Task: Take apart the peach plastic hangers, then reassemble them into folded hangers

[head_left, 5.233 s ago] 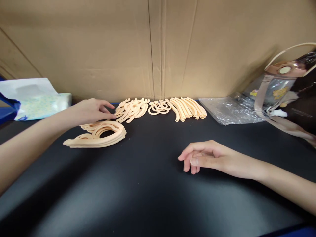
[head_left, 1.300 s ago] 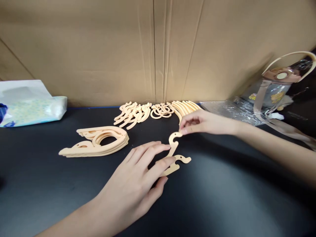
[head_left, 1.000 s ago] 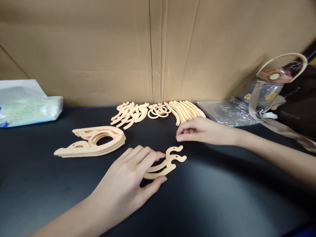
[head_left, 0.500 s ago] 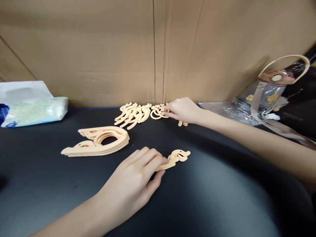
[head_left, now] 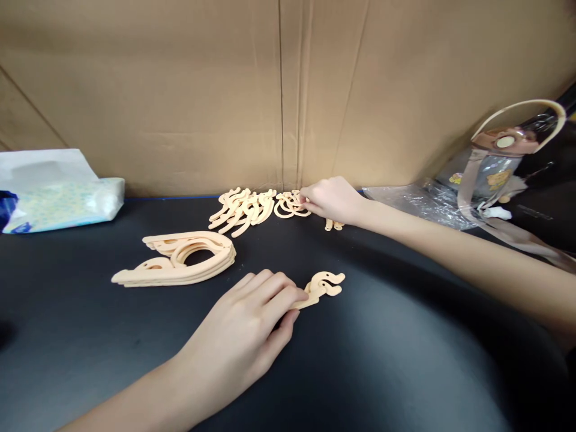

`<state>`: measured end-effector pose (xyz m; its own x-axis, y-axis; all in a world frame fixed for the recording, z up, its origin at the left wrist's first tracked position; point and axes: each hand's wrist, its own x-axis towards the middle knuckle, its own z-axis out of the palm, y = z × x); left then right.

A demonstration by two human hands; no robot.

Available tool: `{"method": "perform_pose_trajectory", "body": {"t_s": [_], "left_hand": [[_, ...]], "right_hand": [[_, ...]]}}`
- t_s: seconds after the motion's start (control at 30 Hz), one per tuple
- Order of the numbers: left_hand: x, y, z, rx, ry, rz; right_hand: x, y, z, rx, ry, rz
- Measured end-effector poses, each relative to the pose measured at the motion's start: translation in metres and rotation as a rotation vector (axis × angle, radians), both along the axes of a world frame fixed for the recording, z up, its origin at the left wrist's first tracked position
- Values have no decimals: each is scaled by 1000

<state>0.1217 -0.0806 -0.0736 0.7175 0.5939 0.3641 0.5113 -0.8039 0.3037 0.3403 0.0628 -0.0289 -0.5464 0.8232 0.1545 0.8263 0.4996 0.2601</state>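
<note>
My left hand [head_left: 252, 318] is closed around beige folding-hanger parts [head_left: 324, 284], low over the black table. Their hooked ends stick out to the right of my fingertips; the rest is hidden under the hand. At the back, my right hand [head_left: 335, 200] has its fingers pinched together at the right edge of a small pile of ring-like curved pieces [head_left: 285, 210]. Whether a piece is between those fingertips is hidden. Left of that pile lie several long curved hanger arms [head_left: 243, 210]. Short beige pieces [head_left: 333, 225] show just below my right hand.
A stack of folded beige hangers [head_left: 204, 273] lies left of centre. Farther left is a tissue pack [head_left: 67, 201]. A cardboard wall [head_left: 189, 102] closes off the back. To the right are crumpled clear plastic [head_left: 405, 201] and a bottle with a strap and handle [head_left: 504, 144].
The hooked ends at my left hand have shifted very slightly left. My right hand stays at the pile of curved pieces, almost unmoved.
</note>
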Motion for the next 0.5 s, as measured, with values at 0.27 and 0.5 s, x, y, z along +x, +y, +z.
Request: {"method": "perform_pose_trajectory", "body": {"t_s": [0.27,0.5], "left_hand": [[0,1,0,7,-4,-2],[0,2,-1,3,2,2]], "right_hand": [[-3,0,2,36,-21,22],[-7,8,-2,166,24,-20]]}}
